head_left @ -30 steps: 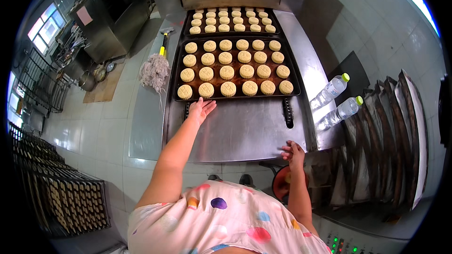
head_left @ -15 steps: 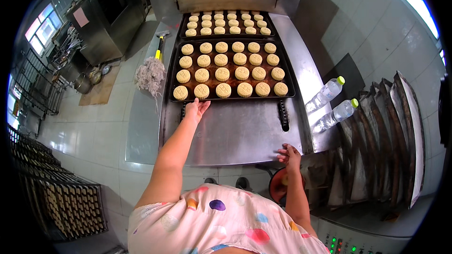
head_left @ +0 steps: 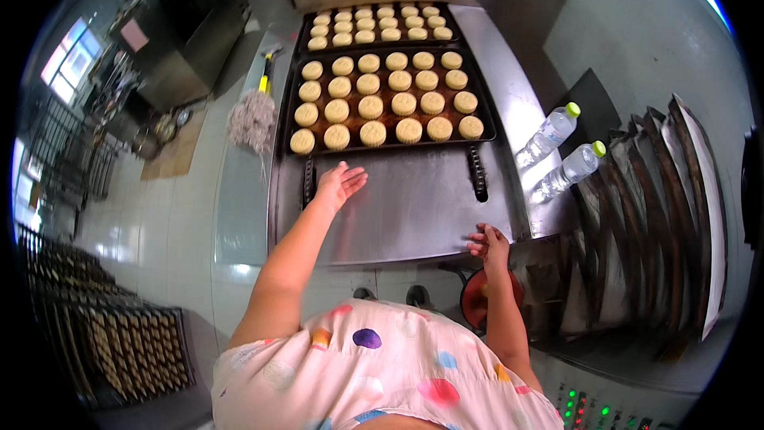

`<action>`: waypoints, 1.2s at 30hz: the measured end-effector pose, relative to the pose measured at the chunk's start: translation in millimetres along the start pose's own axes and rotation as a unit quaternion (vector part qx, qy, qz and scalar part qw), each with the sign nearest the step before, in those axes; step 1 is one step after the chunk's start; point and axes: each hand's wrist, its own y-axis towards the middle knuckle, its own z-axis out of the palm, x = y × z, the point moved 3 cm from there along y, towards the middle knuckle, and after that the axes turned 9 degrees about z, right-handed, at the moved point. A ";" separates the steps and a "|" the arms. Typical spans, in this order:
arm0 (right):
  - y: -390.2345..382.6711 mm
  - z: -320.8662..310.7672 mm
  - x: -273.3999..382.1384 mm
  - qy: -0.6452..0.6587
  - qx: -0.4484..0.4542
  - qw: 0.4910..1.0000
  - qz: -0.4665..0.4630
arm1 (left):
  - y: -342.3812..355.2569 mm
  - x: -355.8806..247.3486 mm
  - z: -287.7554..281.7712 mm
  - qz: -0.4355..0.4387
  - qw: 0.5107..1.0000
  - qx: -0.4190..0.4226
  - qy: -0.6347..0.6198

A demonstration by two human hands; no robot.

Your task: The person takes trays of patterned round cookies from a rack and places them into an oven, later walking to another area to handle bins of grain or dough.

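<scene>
Counter (head_left: 398, 211): stainless steel, two chain slots (head_left: 477, 175). On it: front baking tray (head_left: 390, 120), dark, rectangular; rear baking tray (head_left: 377, 41), dark, directly behind; on right-hand ledge (head_left: 509, 84), two clear bottles (head_left: 549, 135), yellow-green caps (head_left: 572, 110).

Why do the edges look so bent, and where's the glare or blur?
Head view: the fisheye lens curves straight edges, like those of the steel table, and leaves black corners; head view: glare whitens the left window and the metal strip beside the two bottles; head view: the far-left upper rack looks blurred.
</scene>
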 end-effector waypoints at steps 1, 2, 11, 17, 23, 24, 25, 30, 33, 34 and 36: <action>0.4 -0.5 -0.2 0.009 0.006 1.000 0.000 | -18.6 6.5 4.4 -0.018 0.999 0.030 0.009; 0.3 -1.2 -1.1 0.012 -0.004 1.000 -0.003 | -35.5 12.4 7.8 -0.034 0.997 0.060 0.016; 5.0 9.0 -20.0 0.081 -0.001 0.997 0.017 | -207.9 51.9 -47.8 -0.069 0.991 0.046 0.106; -59.1 86.0 -78.5 -0.055 0.141 0.987 0.052 | -289.4 33.2 -126.8 -0.004 0.996 -0.034 0.086; -182.4 222.3 -182.5 -0.231 0.350 0.895 0.155 | -372.5 -0.2 -221.0 0.092 0.991 -0.082 0.052; -196.9 238.1 -204.0 -0.255 0.364 0.880 0.168 | -393.6 -4.0 -239.5 0.108 0.989 -0.094 0.048; -213.8 258.9 -230.5 -0.274 0.381 0.864 0.182 | -418.5 -11.1 -262.4 0.124 0.985 -0.108 0.049; -316.6 361.7 -344.9 -0.319 0.470 0.782 0.257 | -543.7 -28.0 -395.7 0.205 0.957 -0.205 0.005; -381.5 420.8 -399.0 -0.388 0.545 0.694 0.267 | -619.5 -38.6 -447.3 0.221 0.925 -0.305 -0.057; -400.0 437.6 -411.5 -0.416 0.565 0.663 0.261 | -641.0 -40.4 -462.6 0.238 0.913 -0.324 -0.066; -433.4 471.8 -440.1 -0.423 0.605 0.618 0.269 | -678.4 -47.0 -493.0 0.270 0.889 -0.361 -0.082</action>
